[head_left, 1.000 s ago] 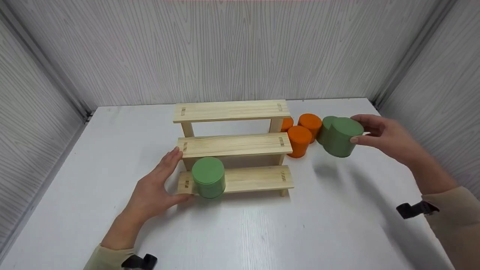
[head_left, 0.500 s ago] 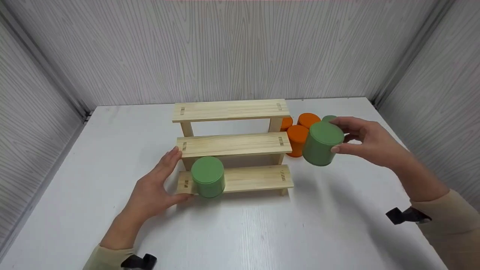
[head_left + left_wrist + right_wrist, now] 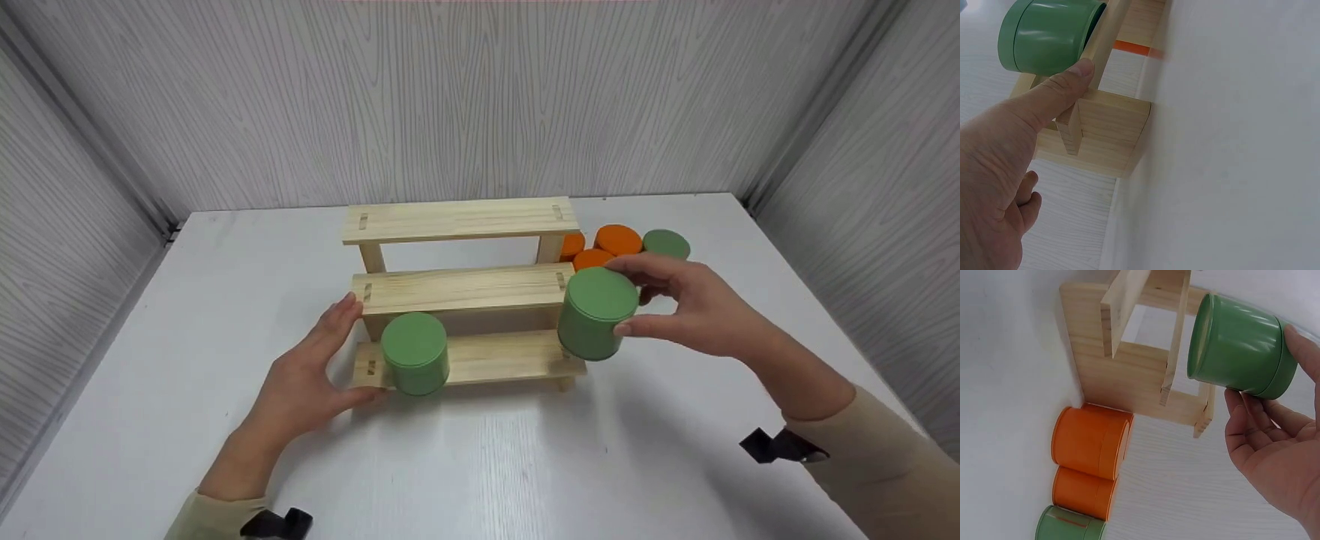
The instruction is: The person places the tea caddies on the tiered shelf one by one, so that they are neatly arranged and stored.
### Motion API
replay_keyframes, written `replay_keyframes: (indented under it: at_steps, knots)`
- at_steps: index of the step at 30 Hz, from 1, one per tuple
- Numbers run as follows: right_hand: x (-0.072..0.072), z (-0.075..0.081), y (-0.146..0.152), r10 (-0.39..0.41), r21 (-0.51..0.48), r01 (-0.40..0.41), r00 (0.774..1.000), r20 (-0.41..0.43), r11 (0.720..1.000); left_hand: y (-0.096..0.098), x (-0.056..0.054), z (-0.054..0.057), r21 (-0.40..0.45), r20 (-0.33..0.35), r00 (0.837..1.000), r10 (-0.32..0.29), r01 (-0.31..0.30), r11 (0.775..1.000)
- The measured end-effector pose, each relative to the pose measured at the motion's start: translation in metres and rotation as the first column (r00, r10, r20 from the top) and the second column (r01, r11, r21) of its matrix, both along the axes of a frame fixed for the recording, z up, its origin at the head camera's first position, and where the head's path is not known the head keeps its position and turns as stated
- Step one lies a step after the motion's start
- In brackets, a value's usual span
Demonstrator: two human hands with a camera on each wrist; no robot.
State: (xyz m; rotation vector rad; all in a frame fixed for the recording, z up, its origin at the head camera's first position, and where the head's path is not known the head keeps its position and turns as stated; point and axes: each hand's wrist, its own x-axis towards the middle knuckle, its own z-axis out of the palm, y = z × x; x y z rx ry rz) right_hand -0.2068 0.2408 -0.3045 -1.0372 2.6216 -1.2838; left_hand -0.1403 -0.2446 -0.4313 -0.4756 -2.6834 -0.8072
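In the head view my right hand (image 3: 694,307) grips a green lidded canister (image 3: 596,319) between thumb and fingers, above the right end of the lowest step of a wooden three-step shelf (image 3: 465,289). The right wrist view shows this canister (image 3: 1238,346) held at its lid end, tilted in that view. Another green canister (image 3: 415,356) stands on the left part of the lowest step. My left hand (image 3: 311,382) rests at the shelf's left end, its thumb (image 3: 1067,84) on the lowest step's front edge and straight fingers touching the middle step's end.
Behind the right hand, orange canisters (image 3: 619,238) and a green canister (image 3: 666,244) stand on the white table (image 3: 487,465) beside the shelf's right side. Grey wood-grain panels (image 3: 465,97) close off the back and both sides.
My right hand has carried the green canister leftward and toward the front, from beside the other canisters to over the shelf's right end. The left hand has stayed in place.
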Motion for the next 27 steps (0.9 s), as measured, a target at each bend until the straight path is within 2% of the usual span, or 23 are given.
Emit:
replay_keyframes:
  at_steps: [6,15,27]
  knots:
    - [0.004,-0.006,-0.018,0.053,-0.002,-0.053,0.998,-0.022,0.999,0.000,-0.001,0.000,-0.009,-0.010,1.000,-0.001,0.001,1.000]
    - [0.009,-0.018,-0.040,0.051,-0.020,-0.051,0.999,0.002,0.998,0.000,0.000,-0.002,-0.007,-0.017,1.000,-0.010,0.010,1.000]
    - [0.012,-0.030,-0.055,0.042,0.001,-0.042,0.999,0.021,0.999,0.000,0.000,-0.002,-0.025,-0.030,1.000,-0.010,0.009,1.000]
